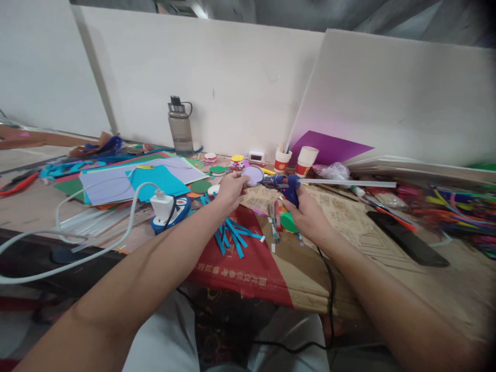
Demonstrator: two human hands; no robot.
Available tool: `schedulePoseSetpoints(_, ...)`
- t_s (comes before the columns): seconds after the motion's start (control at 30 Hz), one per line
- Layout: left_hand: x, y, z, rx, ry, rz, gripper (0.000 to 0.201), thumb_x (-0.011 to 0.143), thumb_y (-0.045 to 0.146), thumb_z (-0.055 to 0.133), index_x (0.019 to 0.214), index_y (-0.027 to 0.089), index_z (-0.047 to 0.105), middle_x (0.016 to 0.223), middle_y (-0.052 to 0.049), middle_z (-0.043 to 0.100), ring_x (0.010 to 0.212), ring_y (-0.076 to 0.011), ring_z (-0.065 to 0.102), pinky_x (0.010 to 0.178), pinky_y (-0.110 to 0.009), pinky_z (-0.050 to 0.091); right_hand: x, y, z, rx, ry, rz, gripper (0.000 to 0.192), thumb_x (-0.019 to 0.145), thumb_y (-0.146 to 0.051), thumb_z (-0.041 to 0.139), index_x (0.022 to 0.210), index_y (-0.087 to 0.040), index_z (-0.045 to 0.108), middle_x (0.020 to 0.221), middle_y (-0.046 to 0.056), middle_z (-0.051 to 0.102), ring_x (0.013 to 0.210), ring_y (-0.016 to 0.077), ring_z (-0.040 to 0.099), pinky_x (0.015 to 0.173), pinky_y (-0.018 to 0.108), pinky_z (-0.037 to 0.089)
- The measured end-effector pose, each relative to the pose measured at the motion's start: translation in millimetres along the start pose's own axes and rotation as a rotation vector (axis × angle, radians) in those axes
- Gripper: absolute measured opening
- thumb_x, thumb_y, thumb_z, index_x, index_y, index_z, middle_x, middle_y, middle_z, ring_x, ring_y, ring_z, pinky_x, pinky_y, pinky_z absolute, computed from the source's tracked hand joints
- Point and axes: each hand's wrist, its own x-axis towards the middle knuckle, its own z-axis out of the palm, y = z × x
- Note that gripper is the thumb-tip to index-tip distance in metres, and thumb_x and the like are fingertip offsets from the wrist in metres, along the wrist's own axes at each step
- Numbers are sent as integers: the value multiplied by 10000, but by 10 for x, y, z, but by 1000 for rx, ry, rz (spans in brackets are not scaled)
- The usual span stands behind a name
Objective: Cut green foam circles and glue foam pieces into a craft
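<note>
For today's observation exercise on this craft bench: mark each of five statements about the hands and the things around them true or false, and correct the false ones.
1. The left hand holds a pale purple paper disc. True.
2. The right hand grips a blue glue gun. True.
3. The water bottle lies on its side. False: it stands upright by the white board.
4. The blue paper strips lie on the cardboard sheet between the arms. True.
5. The two paper cups stand in front of the left hand. False: they stand behind the glue gun, near the purple sheet.
</note>
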Motion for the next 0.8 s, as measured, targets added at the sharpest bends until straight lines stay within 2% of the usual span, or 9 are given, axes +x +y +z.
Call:
schedulePoseSetpoints(0.17, -14, 10, -5, -7, 10, 10, 118, 617, 123, 681, 675, 157, 583, 581, 6, 592, 480, -77, 478, 455, -199, 346, 7, -13, -8, 5, 31, 2, 517, 843, -246, 496, 1354, -178, 457, 1197, 125, 645, 1079, 285, 604, 963, 431, 451)
schedulePoseSetpoints(0.27, -10, 11, -1, -9, 10, 4, 106, 622, 121, 663, 684, 158, 585, 599, -2, 613, 495, -83, 494, 459, -199, 352, 7, -13, -8, 3, 27, 4, 508, 845, -249, 490, 1348, -188, 458, 1155, 118, 659, 1043, 283, 618, 942, 428, 463)
schedulePoseSetpoints(0.8, -11, -2, 4, -75, -32, -23, 93, 622, 90, 649, 655, 142, 578, 550, -1, 584, 457, -66, 451, 433, -188, 329, -5, -31, -9, -62, 17, 25, 498, 848, -252, 487, 1339, -174, 461, 1145, 135, 665, 1042, 300, 618, 913, 423, 467)
